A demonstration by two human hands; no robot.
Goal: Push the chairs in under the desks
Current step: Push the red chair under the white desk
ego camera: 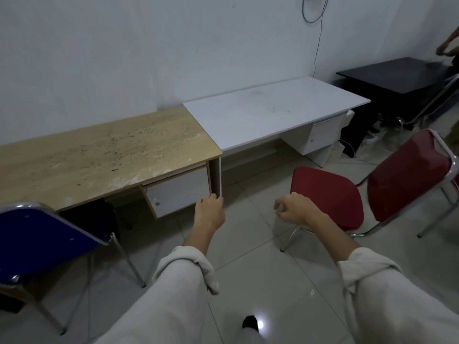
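1. The blue chair [42, 242] was cut off by the left edge.
2. The red chair [367, 192] ran past the right edge.
3. A second person's arm [447, 47], top right, was blurred and cropped.
4. The black desk [397, 73] was cut at the right.

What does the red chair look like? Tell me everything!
The red chair has a padded, shiny red seat and backrest on a silvery metal tube frame with thin legs. It stands upright on the pale tiled floor, out in front of the white desk, not tucked under it. Its seat faces left and its backrest is on the right. The person's right hand hovers near the seat's front edge; contact is unclear.
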